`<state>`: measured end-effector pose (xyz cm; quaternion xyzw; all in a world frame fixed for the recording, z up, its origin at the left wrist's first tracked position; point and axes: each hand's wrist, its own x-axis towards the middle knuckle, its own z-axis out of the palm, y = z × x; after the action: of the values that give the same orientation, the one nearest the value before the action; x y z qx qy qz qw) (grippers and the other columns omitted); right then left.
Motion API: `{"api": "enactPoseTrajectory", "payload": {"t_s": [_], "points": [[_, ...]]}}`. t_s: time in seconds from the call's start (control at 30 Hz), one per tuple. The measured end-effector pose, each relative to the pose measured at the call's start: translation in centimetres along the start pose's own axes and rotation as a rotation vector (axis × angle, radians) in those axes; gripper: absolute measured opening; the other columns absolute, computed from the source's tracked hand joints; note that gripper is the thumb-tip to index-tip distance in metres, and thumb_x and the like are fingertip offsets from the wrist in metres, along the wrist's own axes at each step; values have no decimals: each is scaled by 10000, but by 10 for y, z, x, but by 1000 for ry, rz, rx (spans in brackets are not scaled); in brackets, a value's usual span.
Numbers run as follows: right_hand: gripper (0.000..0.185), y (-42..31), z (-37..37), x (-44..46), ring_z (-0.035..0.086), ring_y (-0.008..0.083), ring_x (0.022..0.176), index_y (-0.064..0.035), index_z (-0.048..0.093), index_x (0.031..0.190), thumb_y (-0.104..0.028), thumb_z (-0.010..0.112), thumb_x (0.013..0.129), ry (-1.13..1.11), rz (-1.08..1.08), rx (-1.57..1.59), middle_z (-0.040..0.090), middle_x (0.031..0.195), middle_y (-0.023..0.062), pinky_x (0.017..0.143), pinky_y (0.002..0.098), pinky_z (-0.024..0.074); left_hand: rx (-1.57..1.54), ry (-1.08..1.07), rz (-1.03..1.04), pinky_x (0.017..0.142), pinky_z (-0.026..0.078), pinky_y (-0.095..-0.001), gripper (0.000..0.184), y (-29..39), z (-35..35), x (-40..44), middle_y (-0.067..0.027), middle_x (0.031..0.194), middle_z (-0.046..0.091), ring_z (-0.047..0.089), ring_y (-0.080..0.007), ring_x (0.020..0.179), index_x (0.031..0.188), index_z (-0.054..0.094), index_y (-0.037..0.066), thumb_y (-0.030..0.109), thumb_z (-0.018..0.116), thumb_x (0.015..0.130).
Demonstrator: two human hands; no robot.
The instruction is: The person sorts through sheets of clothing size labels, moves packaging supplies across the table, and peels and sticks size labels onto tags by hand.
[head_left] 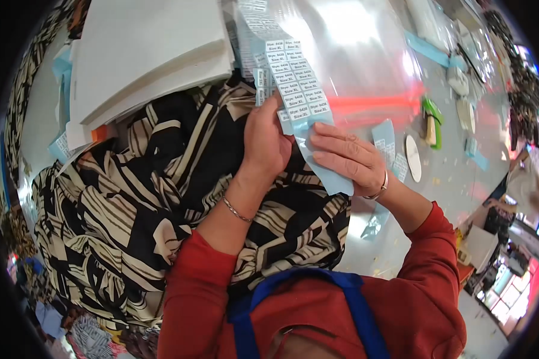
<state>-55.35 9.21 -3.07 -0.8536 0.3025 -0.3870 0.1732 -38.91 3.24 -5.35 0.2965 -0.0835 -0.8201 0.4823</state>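
A pale blue strip of printed size stickers (pixel 297 84), reading "Size:XL", slants across the middle of the head view. My left hand (pixel 266 140) grips the strip's left edge, its fingers partly hidden behind it. Across the bare lower end lie the fingers of my right hand (pixel 350 157), with the thumb out of sight, so the strip is held there too. Beneath both hands spreads a bunched black, beige and brown patterned fabric (pixel 120 221). Clear plastic bags (pixel 353 66) with a red-pink band lie just beyond the strip.
A stack of white paper or card sheets (pixel 153 54) stands at the upper left. On the grey table (pixel 395 239) at right are a green-handled tool (pixel 432 122), a white oval piece (pixel 412 158) and more sticker scraps (pixel 384 136). Dark items pile up at the far right.
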Motion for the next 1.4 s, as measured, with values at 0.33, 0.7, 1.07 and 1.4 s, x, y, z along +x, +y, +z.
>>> {"api": "enactPoseTrajectory", "payload": {"t_s": [0.33, 0.7, 1.07, 1.4], "points": [[480, -26, -6, -21, 577, 393, 1095, 89, 589, 1116, -320, 467, 896, -126, 8, -72, 598, 1117, 220, 905, 442, 501, 68, -151, -82, 939, 465, -405, 444, -7, -15, 9, -217, 1180, 571, 581, -298, 1065, 1261, 451, -48, 233, 279, 964], [354, -43, -1, -23, 596, 387, 1065, 67, 611, 1092, -187, 557, 853, -73, 95, -36, 618, 1096, 195, 888, 429, 504, 51, -190, -121, 886, 496, -427, 474, -2, -5, 2, -253, 1155, 580, 609, -326, 1002, 1259, 459, -43, 288, 309, 956], [410, -44, 6, -32, 585, 358, 1094, 27, 597, 1129, -170, 561, 771, -44, 104, -90, 599, 1127, 161, 856, 416, 526, 43, -201, -137, 863, 499, -411, 451, -3, -3, 1, -201, 1101, 605, 617, -297, 973, 1219, 496, -28, 302, 342, 953], [396, -45, 6, -31, 580, 392, 1089, 72, 600, 1119, -225, 463, 894, -67, 130, -40, 606, 1126, 199, 903, 441, 490, 66, -211, -134, 902, 485, -424, 502, -1, -3, 1, -286, 1185, 551, 596, -332, 1026, 1288, 428, -47, 314, 307, 960]]}}
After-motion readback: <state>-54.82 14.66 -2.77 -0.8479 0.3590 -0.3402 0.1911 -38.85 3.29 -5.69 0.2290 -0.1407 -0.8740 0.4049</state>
